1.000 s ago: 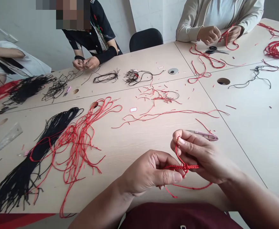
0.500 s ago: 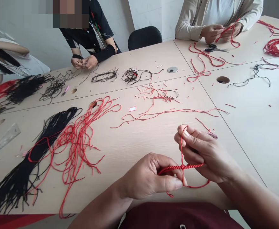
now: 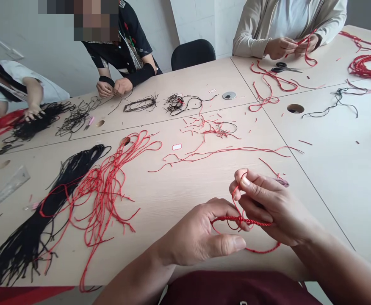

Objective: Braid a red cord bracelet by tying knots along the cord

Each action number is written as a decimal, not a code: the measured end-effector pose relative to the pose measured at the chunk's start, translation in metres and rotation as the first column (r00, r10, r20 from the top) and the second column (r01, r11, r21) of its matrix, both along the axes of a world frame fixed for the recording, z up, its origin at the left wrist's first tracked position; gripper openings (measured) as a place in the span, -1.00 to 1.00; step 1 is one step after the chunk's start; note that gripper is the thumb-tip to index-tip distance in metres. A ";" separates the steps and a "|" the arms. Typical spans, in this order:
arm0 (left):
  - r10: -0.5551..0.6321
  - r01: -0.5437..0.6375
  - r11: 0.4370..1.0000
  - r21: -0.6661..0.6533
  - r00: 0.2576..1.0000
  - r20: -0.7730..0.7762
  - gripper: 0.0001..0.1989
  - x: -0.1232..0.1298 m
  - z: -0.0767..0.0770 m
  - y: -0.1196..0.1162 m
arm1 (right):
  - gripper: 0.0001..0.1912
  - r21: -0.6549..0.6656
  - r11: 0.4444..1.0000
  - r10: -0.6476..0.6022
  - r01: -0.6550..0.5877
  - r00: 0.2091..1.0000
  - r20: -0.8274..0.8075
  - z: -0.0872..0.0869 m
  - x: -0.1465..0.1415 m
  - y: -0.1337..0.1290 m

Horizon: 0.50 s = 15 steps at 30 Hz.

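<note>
A red braided cord (image 3: pixel 255 221) with a small knot stretches level between my two hands, and its lower strand curves beneath them. My right hand (image 3: pixel 269 201) is closed: thumb and forefinger pinch a thin red strand (image 3: pixel 235 199) above the knot, while the lower fingers hold the braid's right end. My left hand (image 3: pixel 204 237) has its fingers curled at the braid's left part. Its thumb stands apart from the fingers. A small loose loop of thin strand hangs at the knot by the left fingertips. Just beyond my right hand lies a purplish object (image 3: pixel 282 182), partly hidden.
Bundles of black cords (image 3: pixel 61 182) and red cords (image 3: pixel 106 186) lie to the left, near a clear ruler (image 3: pixel 6 190). Red scraps (image 3: pixel 211 127) are scattered ahead. Black scissors (image 3: pixel 285 67) lie before a co-worker in a light jacket. Two other people sit across the left side.
My left thumb has parted from the fingers and let go of the thin strand's lower end. The taut upright strand now bends slack. At far left, a co-worker's hand has come down onto black cords.
</note>
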<state>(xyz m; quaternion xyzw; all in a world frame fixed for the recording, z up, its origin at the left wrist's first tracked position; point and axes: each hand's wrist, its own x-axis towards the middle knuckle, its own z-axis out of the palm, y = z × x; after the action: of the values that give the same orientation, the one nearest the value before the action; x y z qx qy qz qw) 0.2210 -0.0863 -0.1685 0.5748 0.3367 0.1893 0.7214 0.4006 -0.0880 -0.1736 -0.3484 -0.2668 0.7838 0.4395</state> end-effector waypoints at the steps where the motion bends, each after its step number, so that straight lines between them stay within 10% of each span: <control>1: 0.014 -0.014 1.000 -0.007 1.000 0.021 -0.87 0.000 -0.001 0.000 | -0.67 0.000 1.000 0.006 -0.006 1.000 0.000 0.001 -0.001 0.000; 15: 0.210 -0.207 0.977 -0.043 0.974 0.083 -0.74 0.001 -0.008 0.000 | -0.65 0.101 0.980 0.156 -0.173 0.975 0.159 -0.021 0.002 -0.002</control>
<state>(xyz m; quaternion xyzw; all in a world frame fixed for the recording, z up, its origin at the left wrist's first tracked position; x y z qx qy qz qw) 0.2217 -0.0867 -0.1762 0.5151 0.3667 0.2831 0.7211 0.4029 -0.0904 -0.1947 -0.3572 -0.3715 0.7725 0.3710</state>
